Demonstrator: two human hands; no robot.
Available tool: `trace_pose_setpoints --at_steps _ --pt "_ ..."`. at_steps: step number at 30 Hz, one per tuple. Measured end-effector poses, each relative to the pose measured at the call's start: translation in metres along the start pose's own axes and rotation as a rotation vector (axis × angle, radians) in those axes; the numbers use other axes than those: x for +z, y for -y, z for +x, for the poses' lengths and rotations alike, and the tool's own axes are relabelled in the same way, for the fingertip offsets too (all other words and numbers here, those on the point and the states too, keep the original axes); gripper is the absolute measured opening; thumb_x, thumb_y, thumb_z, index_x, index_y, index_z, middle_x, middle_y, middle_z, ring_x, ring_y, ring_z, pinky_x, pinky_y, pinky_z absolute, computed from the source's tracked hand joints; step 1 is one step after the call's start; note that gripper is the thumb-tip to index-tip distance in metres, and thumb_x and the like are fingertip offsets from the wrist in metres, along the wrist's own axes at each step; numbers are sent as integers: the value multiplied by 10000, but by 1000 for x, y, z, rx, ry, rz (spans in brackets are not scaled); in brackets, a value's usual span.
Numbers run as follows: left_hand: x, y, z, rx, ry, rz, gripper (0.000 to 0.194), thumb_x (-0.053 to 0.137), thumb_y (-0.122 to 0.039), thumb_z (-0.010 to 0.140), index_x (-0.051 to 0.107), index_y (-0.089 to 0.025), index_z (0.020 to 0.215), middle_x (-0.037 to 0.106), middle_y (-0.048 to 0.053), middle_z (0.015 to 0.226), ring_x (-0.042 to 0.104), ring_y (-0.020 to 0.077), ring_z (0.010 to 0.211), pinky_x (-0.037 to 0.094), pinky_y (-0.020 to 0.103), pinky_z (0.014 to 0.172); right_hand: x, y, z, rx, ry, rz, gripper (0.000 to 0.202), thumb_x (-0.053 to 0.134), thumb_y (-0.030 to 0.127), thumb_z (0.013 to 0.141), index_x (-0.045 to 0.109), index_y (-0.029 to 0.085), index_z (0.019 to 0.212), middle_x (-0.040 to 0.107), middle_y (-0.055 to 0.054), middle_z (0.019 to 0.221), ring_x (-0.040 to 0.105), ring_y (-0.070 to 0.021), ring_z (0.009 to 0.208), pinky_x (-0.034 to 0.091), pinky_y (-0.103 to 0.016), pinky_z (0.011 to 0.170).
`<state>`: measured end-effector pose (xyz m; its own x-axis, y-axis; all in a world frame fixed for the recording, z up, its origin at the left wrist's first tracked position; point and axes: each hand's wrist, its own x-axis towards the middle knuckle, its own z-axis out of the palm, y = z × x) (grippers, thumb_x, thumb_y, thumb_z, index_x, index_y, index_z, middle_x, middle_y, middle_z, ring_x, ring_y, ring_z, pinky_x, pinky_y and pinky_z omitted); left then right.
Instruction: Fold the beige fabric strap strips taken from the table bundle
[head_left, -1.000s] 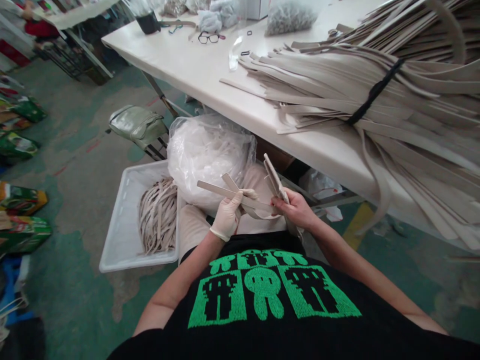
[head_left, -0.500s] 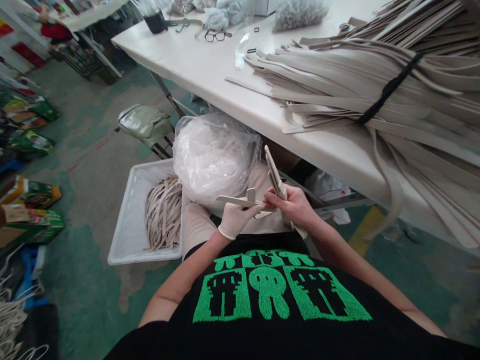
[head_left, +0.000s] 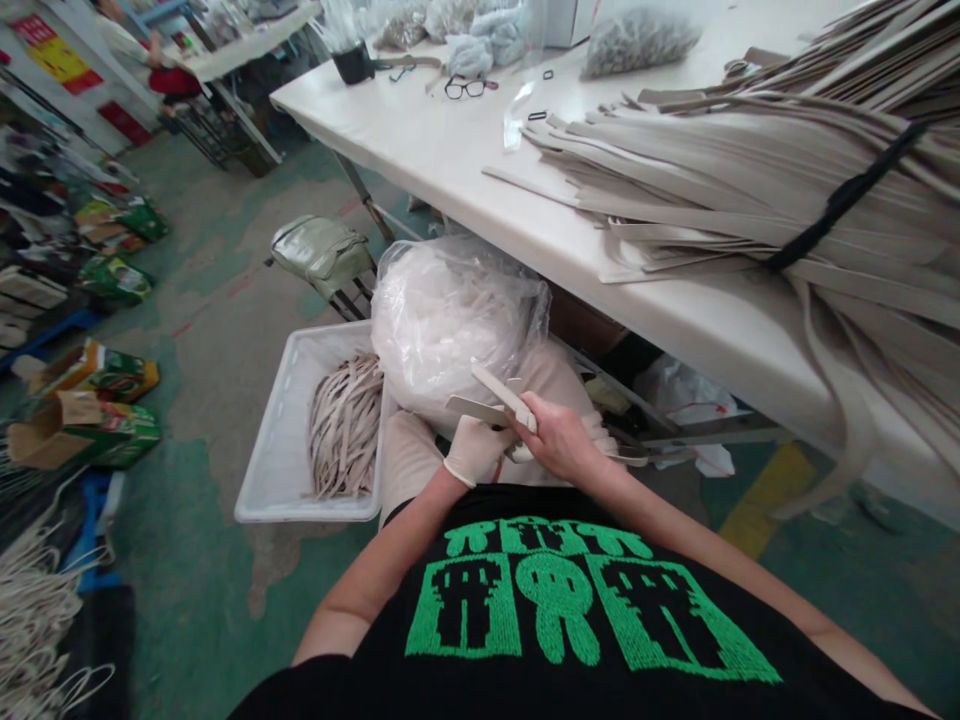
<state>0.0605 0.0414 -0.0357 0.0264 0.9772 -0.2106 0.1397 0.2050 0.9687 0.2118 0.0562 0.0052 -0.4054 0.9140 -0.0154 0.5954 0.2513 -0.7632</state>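
Note:
My left hand (head_left: 476, 448), in a pale glove, is closed around a flat beige strap (head_left: 471, 408) whose rounded end points left. Close against it, my bare right hand (head_left: 559, 438) grips more beige straps (head_left: 496, 390); their ends jut up and left past the fingers, across the left hand's strap. Other strap ends trail behind the right wrist. Both hands are over my lap, and the fingers hide where the straps meet. Just beyond them a clear plastic bag (head_left: 450, 310) with whitish contents rests by my knees.
A white bin (head_left: 264, 440) with loose beige straps (head_left: 349, 425) stands at left. On the table (head_left: 442, 150) lie a big strap bundle (head_left: 690, 190) with a black tie (head_left: 847, 200), glasses (head_left: 465, 88) and a bag of small pieces (head_left: 637, 42). A green-cushioned stool (head_left: 322, 250) stands behind the bin.
My right hand has tipped its straps from nearly upright to leaning left, and has come closer to my left hand. The whole view has swung left.

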Motion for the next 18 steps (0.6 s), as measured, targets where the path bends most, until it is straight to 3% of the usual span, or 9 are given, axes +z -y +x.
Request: trace_pose_setpoints --at_steps 2,5,7,10,14,18 --pt "-6 0 2 31 33 -20 144 804 -222 649 669 -206 602 661 19 620 595 180 655 501 313 688 3 -2 2 13 42 -68 184 523 361 931 589 200 873 654 -78 763 565 -211 668 323 -294 605" --pt "-18 -3 1 17 121 -83 161 849 -220 601 734 -199 712 733 50 764 648 215 782 529 329 756 -4 -10 5 28 119 73 256 611 443 881 598 200 800 638 -33 727 548 -180 657 335 -273 597" --pt "-28 -7 0 -65 126 -136 264 873 -302 598 759 -173 798 749 54 812 656 201 765 530 317 728 -14 -17 6 63 159 238 269 713 450 788 636 194 823 639 -5 731 549 -170 665 363 -264 596" --pt "-40 -12 4 -219 23 -307 433 852 -493 627 769 -133 853 736 60 747 646 159 659 500 266 620 -27 -25 7 98 168 383 356 801 386 677 687 187 950 682 -8 835 572 -180 712 413 -268 620" --pt "-33 -10 15 -276 -99 -601 556 871 -585 557 759 -130 858 728 63 725 645 148 628 466 230 540 -20 -25 9 83 175 366 269 752 372 731 704 189 922 678 -2 760 574 -180 669 424 -271 604" --pt "-19 -8 24 -236 -84 -640 538 880 -576 567 755 -141 858 740 61 765 666 171 679 515 267 623 -7 -23 10 44 121 322 216 653 395 824 657 191 753 669 -12 677 576 -175 625 406 -266 568"
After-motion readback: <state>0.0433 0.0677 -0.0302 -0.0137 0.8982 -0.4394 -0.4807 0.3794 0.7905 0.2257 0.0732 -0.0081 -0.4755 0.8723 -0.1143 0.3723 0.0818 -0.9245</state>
